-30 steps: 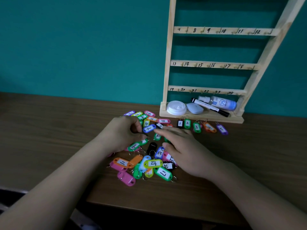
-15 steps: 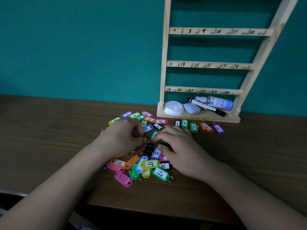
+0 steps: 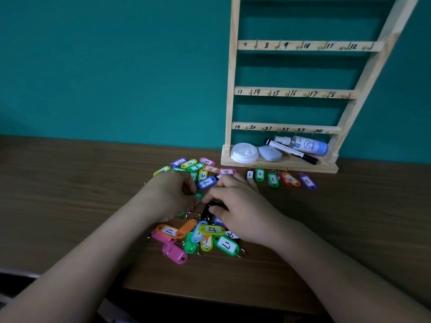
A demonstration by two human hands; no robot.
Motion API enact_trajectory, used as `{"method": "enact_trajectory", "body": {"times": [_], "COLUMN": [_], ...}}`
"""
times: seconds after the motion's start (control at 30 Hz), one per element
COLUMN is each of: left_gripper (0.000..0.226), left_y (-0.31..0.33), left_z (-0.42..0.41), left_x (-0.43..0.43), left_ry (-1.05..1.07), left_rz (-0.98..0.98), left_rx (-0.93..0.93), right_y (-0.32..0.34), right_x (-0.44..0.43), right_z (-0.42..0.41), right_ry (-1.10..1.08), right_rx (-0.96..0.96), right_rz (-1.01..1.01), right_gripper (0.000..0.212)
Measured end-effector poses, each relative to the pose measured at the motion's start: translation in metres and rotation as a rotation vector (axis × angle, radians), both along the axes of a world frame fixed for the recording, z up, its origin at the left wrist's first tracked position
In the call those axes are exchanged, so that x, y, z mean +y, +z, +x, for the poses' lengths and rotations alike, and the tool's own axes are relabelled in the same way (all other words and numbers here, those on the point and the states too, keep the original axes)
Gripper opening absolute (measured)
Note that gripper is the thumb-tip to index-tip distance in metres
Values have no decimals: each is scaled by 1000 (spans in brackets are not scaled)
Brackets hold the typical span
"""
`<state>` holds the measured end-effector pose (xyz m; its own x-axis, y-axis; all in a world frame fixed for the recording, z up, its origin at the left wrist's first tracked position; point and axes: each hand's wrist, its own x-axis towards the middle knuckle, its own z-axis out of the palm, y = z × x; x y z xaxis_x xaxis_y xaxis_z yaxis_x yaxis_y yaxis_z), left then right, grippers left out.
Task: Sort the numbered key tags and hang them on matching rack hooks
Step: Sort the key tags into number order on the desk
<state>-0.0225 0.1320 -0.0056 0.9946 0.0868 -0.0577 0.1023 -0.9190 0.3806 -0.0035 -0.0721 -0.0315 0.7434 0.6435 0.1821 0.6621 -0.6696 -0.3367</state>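
Two hands work in the pile of key tags point(image 3: 198, 231) on the near middle of the table point(image 3: 70, 194). The left hand point(image 3: 168, 194) pinches a green tag point(image 3: 199, 196); the right hand point(image 3: 242, 210) lies curled on the pile, and I cannot tell if it grips something. Five tags point(image 3: 279, 179) lie in a row before the rack point(image 3: 286, 92), far right

Dim, flat light; soft shadows under the pale wooden ladder-style rack point(image 3: 293, 93) rungs (wide-angle bows its edges), mild softness overall.
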Motion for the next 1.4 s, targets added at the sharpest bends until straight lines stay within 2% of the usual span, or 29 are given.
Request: {"method": "enact_trajectory", "body": {"times": [0.3,0.5,0.7,0.83,0.97,1.03,1.17,1.27,1.4], "left_gripper": [14,17,18,25,12,14,22,23,34], "left_y": [1,0,2,4,6,8,10,13,14], "left_z": [0,4,3,-1,-8,-11,-16,-17,-15], "left_x": [3,8,10,9,0,-5,-12,-17,-16], "left_ry": [17,36,40,16,-50,-86,-78,-86,-74], "left_rz": [-99,-130,-162,-336,-529,-565,-659,-803,-897], "left_rx": [-61,-103,-136,-153,-101,-63,17,115,188], "right_y": [8,12,18,27,34,36,34,31,26], "right_x": [-1,-1,-7,-15,-26,-29,-30,-31,-32], "right_z": [8,8,7,7,9,6,2,0,-2], "right_ry": [37,64,102,115,93,79,78,81,59], "right_rx": [96,84,97,63,82,80,20,-40,-216], "right_rz": [-77,-124,-18,129,227,258,282,288,243], "right_gripper": [15,12,10,11,12,12,10,9,6]}}
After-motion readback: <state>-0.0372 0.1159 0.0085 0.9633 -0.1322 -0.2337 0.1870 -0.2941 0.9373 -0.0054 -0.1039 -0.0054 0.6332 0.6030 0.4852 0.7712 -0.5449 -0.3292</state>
